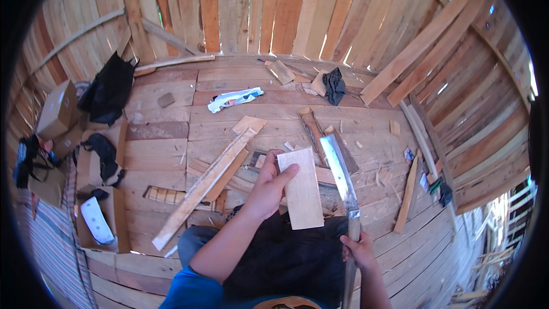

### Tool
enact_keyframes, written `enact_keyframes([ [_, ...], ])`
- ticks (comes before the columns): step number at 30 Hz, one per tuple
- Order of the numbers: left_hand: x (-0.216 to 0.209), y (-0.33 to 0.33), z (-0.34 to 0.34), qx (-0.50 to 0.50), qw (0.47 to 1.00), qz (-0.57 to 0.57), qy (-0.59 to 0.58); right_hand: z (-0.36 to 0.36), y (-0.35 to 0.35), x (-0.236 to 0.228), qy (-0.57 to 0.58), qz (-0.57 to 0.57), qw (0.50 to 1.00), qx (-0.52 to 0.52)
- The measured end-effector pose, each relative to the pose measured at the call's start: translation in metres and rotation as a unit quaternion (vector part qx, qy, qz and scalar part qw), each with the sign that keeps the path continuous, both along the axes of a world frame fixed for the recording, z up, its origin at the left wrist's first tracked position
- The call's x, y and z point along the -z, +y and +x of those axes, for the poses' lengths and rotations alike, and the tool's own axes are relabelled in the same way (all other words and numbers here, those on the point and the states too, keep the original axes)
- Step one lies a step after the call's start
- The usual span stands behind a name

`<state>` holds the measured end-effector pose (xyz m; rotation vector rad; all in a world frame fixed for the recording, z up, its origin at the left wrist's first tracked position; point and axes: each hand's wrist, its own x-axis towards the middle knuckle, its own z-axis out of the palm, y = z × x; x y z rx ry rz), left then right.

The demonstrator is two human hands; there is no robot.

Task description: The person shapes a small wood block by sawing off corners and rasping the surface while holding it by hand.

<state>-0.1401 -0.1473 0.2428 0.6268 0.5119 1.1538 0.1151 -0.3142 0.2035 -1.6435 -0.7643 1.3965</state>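
My left hand (267,190) grips a short, pale rectangular piece of board (303,197) by its upper left side. The thumb lies across the board's face and the other fingers are behind it. My right hand (360,252) is closed around the long, straight handle of a saw (337,163). Its shiny metal blade points away from me, with teeth along the left edge. Saw and board are side by side above my lap, apart from each other.
Wooden strips, including a long plank (206,189), and offcuts lie on the plank floor ahead. Cardboard boxes (123,217) and a black bag (108,94) stand at left. A white plastic packet (235,99) lies farther off. Two boards (426,43) lean against the right wall.
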Motion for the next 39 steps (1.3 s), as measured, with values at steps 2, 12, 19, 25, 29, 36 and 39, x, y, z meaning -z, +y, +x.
enact_keyframes([
  [2,-0.015,-0.014,0.009,0.010,1.000,0.020,-0.008,-0.017,0.007,-0.015,0.050,0.035,0.997,-0.053],
  [12,-0.002,-0.125,-0.018,-0.191,0.967,-0.093,-0.140,-0.060,0.005,-0.060,0.252,0.117,0.939,-0.203],
  [19,0.002,-0.158,-0.015,-0.176,0.978,-0.099,-0.053,-0.071,-0.014,-0.065,0.200,0.189,0.931,-0.240],
  [25,0.010,-0.172,0.007,-0.174,0.982,-0.068,0.004,-0.071,-0.022,-0.067,0.235,0.202,0.922,-0.233],
  [29,0.020,-0.176,0.015,-0.098,0.992,-0.078,-0.002,-0.065,-0.025,-0.067,0.214,0.213,0.929,-0.214],
  [36,0.033,-0.186,0.022,-0.105,0.985,-0.040,0.132,-0.058,-0.031,-0.076,0.221,0.212,0.932,-0.192],
  [39,0.046,-0.189,0.017,-0.090,0.978,0.004,0.188,-0.056,-0.033,-0.078,0.224,0.224,0.930,-0.188],
])
